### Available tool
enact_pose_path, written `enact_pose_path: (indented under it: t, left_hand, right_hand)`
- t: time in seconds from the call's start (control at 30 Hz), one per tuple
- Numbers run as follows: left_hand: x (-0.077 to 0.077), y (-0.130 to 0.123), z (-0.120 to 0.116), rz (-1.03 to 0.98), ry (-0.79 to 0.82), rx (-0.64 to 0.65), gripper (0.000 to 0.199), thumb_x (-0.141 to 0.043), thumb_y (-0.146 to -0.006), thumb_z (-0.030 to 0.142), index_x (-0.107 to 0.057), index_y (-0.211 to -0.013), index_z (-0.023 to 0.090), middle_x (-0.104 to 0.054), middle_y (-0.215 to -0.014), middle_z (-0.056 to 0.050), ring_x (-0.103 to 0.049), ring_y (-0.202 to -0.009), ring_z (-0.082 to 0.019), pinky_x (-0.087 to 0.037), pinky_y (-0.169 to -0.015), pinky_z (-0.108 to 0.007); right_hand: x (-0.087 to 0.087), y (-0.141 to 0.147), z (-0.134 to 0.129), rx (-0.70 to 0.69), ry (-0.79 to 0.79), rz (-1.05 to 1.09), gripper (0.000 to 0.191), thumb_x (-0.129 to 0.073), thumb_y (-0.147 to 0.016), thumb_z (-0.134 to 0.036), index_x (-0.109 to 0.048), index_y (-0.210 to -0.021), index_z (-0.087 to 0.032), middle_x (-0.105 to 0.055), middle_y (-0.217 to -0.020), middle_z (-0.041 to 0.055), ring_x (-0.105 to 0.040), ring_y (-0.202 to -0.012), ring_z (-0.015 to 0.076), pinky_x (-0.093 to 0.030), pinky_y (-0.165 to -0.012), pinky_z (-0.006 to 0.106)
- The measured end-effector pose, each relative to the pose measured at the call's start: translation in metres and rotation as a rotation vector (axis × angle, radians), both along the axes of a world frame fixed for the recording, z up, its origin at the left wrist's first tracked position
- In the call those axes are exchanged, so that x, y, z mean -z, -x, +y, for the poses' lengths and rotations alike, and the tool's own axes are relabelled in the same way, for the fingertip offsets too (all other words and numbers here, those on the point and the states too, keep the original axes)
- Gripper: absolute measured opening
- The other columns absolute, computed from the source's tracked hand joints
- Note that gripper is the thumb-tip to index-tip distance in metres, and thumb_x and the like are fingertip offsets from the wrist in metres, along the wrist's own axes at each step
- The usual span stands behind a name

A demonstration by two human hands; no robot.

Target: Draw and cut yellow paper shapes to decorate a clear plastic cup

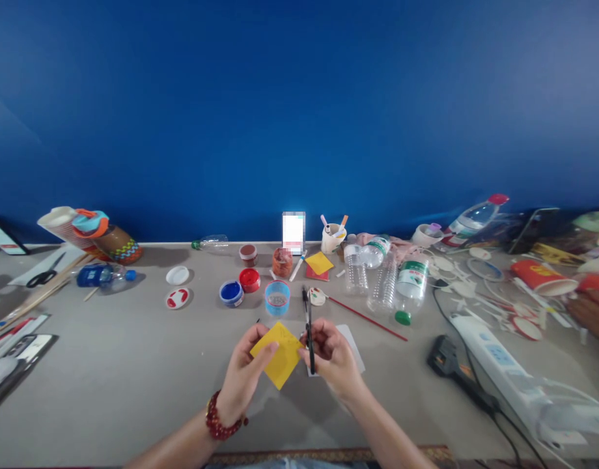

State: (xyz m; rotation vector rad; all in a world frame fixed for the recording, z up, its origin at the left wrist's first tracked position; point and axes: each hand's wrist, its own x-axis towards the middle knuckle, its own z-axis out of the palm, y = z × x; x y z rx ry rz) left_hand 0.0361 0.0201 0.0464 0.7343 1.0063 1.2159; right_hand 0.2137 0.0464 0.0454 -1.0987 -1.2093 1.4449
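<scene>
**Yellow paper at the cup's near side, scissors at its right corner**

Landmark: blue-rimmed clear cup point(277, 298). The yellow paper point(278, 365) lies straight toward the body from the cup, turned cornerwise, one corner aimed at the cup. Faint dark marks show near that corner.

Left hand point(241, 371): narrow, pinching the paper's left side, thumb flat on its face. Right hand point(337, 361): closed around black scissors point(310, 345), on the near right side of the cup. Whether the blades are parted cannot be told (fingers and blur hide the pivot).

Key relation: the scissors' long axis runs roughly away from the body, beside the paper's right corner, so it crosses the slanted edges at an angle. Contact between metal and paper is unclear. The right hand is nearer that corner; the left is nearer the opposite one.

Room: bare grey table point(148, 371) spreads to the near left of the cup. To the near right, a pale card point(352, 348) lies partly under the right hand; farther right of the cup, a red brush point(370, 319) slants across. Judged tightest: the far side of the paper, where the cup sits close.
</scene>
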Motion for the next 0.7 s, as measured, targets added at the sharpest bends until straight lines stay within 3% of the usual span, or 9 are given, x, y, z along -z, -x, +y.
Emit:
enact_pose_path:
  t: [0.2, 0.33, 0.53, 0.7]
  left_hand:
    - [-0.005, -0.001, 0.002, 0.034, -0.007, -0.024, 0.032, -0.073, -0.076, 0.041, -0.051, -0.084, 0.019, -0.056, -0.067, 0.005, -0.054, -0.056, -0.009, -0.045, -0.054, -0.018]
    - [-0.009, 0.001, 0.005, 0.069, -0.003, 0.004, 0.034, -0.072, -0.076, 0.043, -0.050, -0.084, 0.019, -0.056, -0.067, 0.004, -0.054, -0.055, -0.009, -0.044, -0.052, -0.018]
    - [-0.014, 0.006, 0.010, 0.165, -0.008, 0.174, 0.037, -0.070, -0.076, 0.048, -0.048, -0.078, 0.019, -0.051, -0.063, 0.005, -0.050, -0.053, -0.009, -0.040, -0.050, -0.017]
    - [-0.021, 0.010, 0.013, 0.253, -0.056, 0.300, 0.035, -0.068, -0.078, 0.047, -0.047, -0.078, 0.018, -0.050, -0.065, 0.004, -0.048, -0.056, -0.009, -0.038, -0.052, -0.017]
  right_hand:
    - [0.005, 0.006, -0.008, -0.035, 0.033, 0.006, 0.036, -0.082, -0.060, -0.023, -0.049, -0.077, -0.020, -0.057, -0.067, -0.0050, -0.046, -0.052, 0.0077, -0.036, -0.047, 0.017]
    - [-0.006, 0.005, -0.007, -0.061, 0.091, 0.113, 0.042, -0.085, -0.060, -0.027, -0.048, -0.078, -0.021, -0.061, -0.070, -0.0036, -0.051, -0.057, 0.0095, -0.039, -0.050, 0.018]
    - [-0.033, -0.001, 0.009, -0.018, 0.067, 0.205, 0.046, -0.086, -0.062, -0.034, -0.046, -0.079, -0.021, -0.064, -0.074, -0.0019, -0.058, -0.066, 0.0117, -0.043, -0.058, 0.020]
    - [-0.034, -0.003, 0.019, -0.077, 0.065, 0.123, 0.047, -0.087, -0.059, -0.034, -0.048, -0.081, -0.020, -0.064, -0.072, -0.0024, -0.055, -0.060, 0.0092, -0.041, -0.054, 0.018]
